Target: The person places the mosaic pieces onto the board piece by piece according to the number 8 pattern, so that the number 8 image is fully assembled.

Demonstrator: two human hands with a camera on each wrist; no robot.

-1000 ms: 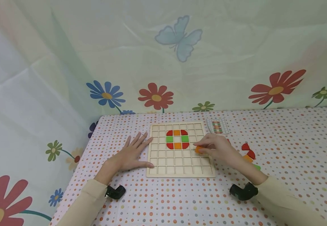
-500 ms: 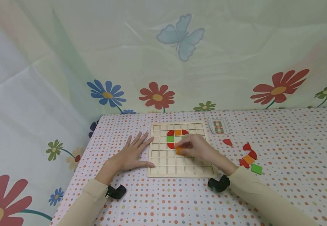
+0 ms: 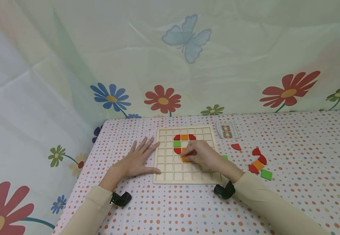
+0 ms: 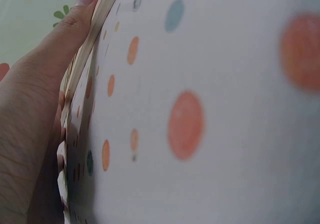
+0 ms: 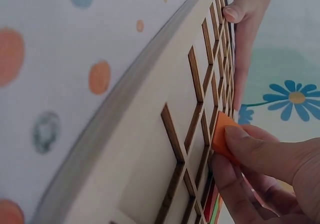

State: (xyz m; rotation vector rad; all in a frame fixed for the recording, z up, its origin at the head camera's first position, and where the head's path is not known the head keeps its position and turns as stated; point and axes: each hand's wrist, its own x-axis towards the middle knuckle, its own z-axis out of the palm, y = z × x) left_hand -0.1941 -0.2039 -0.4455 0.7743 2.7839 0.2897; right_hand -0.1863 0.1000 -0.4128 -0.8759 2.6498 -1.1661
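Observation:
A square wooden grid board lies on the table. Red quarter-round tiles, a green tile and an orange tile sit in its upper cells, grouped around a bare cell. My left hand rests at the board's left edge, fingers spread, with the thumb tip on the frame. Between thumb and fingers, my right hand pinches an orange square tile just below the group. In the right wrist view this tile stands tilted against the grid ridges. The right hand hides part of the group.
Right of the board lie several loose tiles: a red quarter-round tile, an orange square tile and a green square tile among them. Another green tile peeks out beside the right wrist. A printed pattern card lies at the board's upper right corner.
My right hand has carried the orange tile leftward across the board to the cell below the group, then barely moved in the last half second. The left hand has stayed in place.

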